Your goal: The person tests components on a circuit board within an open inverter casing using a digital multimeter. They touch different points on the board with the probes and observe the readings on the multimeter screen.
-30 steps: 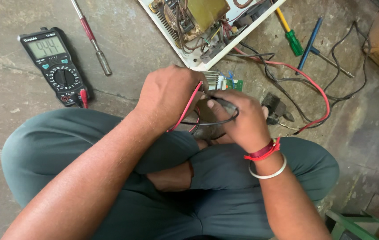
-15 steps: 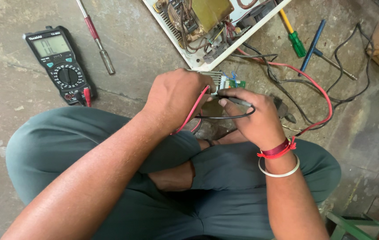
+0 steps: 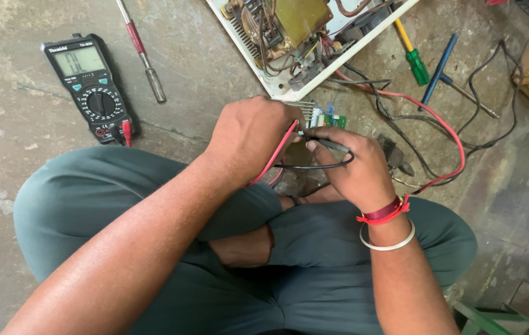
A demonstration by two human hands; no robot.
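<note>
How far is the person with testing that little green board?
Done: the white case lies open and the meter is switched on. In hand: the left hand holds the red lead, the right hand the black probe, at the green board. Left: the screwdrivers lie unused.

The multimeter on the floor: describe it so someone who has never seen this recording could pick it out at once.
Start at the white open appliance casing at the top of the concrete floor and look left, past the red-banded metal tool. Beyond the person's left knee lies the multimeter, flat and face up. It alone has a black body, a grey display and a round dial, with a red plug at its lower end.
</note>
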